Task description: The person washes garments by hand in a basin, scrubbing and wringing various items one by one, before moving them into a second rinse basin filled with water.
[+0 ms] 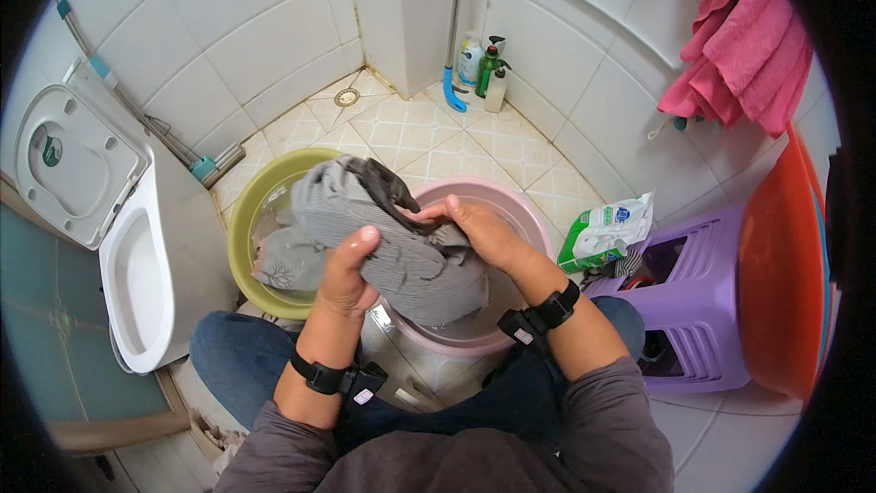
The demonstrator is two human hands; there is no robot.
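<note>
Between my two hands I have a bunched, wet grey ribbed garment (411, 283) with a darker edge, held up over the pink basin (525, 219). My left hand (356, 265) grips its near left part, thumb on top. My right hand (470, 224) holds the upper right, fingers curled at the dark edge. The cloth hangs down into the pink basin, which holds water, and overlaps the green basin (246, 210) on the left. In that basin lies pale grey fabric (287, 269), partly hidden.
A white squat pan with raised lid (137, 283) is at left. Bottles (486, 73) and a blue-ended pole (452, 87) stand at back. At right are a green-white bag (593, 228), purple stools (698, 301), a red basin (776, 283) and hanging pink towels (735, 46).
</note>
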